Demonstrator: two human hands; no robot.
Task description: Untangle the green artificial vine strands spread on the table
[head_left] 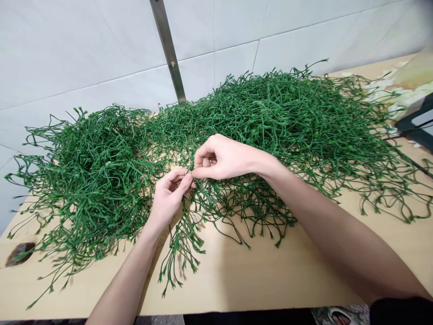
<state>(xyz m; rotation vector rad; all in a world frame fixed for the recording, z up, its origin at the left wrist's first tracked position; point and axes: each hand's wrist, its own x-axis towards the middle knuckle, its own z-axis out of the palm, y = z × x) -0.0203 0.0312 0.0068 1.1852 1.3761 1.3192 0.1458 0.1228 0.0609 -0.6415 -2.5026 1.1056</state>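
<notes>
Left hand [171, 192] and right hand [219, 158] are being pinched shut on one green sprig [184, 239] at the heap's [287, 117] front edge, mid tabletop [257, 271]. Judged light, springy, tangle-prone; best gripped at its main stem.

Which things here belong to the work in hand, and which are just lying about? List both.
In hand: left hand, right hand, both pinching a green plastic sprig; heap of green sprigs behind.
Lying about: white artificial flowers, black object at right edge, metal strip on wall.
</notes>
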